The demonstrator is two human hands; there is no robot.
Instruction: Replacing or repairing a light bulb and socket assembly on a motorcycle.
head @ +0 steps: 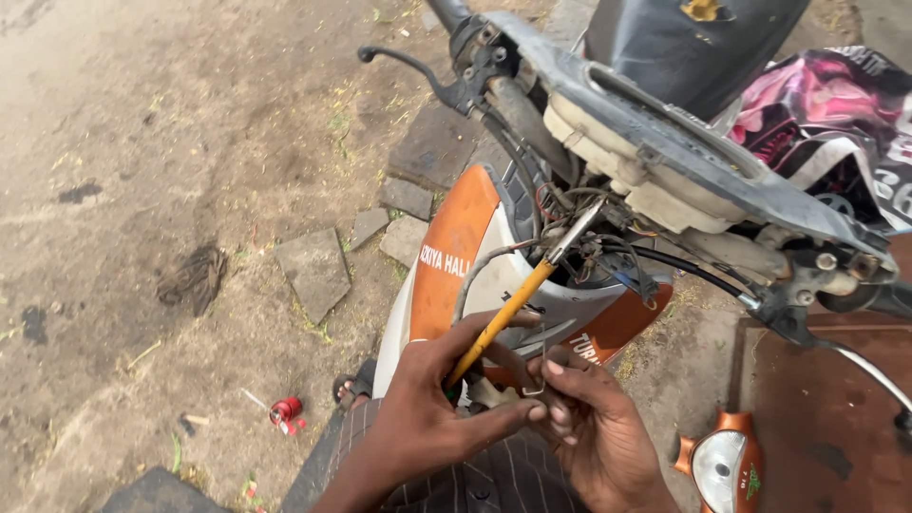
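Note:
My left hand (pixel 437 399) grips a yellow-handled screwdriver (pixel 518 299) whose metal shaft points up into the tangle of wires (pixel 579 223) under the scooter's handlebar (pixel 646 133). My right hand (pixel 594 418) sits beside it, fingers pinched on a small bent metal wire clip (pixel 535 385) and touching the left thumb. A grey cable (pixel 475 271) loops from the wiring down toward my hands. The orange and white front panel (pixel 456 256) of the scooter lies just behind them.
A detached headlight unit (pixel 722 465) in an orange housing lies at lower right. A brake lever (pixel 408 66) sticks out at upper left. Broken paving slabs (pixel 313 271), a red crushed can (pixel 285 410) and a sandalled foot (pixel 351 388) are on the dirt ground. Crumpled pink plastic sheet (pixel 826 104) sits at upper right.

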